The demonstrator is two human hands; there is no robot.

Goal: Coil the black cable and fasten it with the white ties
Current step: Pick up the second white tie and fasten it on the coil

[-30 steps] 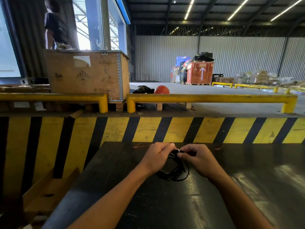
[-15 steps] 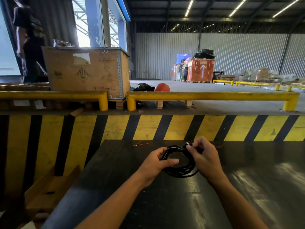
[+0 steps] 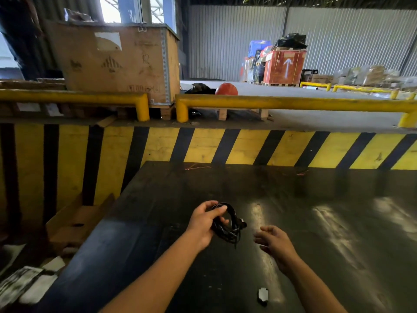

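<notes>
Head view: your left hand (image 3: 204, 224) grips the light, floppy cable (image 3: 228, 225); right hand (image 3: 274, 241) beside it, empty; pinch across all loops.

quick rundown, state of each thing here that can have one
black cable: coiled in a bundle, held off the table, thin white ties showing on it
left hand: closed around the coil
right hand: open, empty, apart from the coil
dark glossy table: bare apart from a small grey flat piece lying near its front edge
brown cardboard crate: closed, upright behind the yellow rail
</notes>
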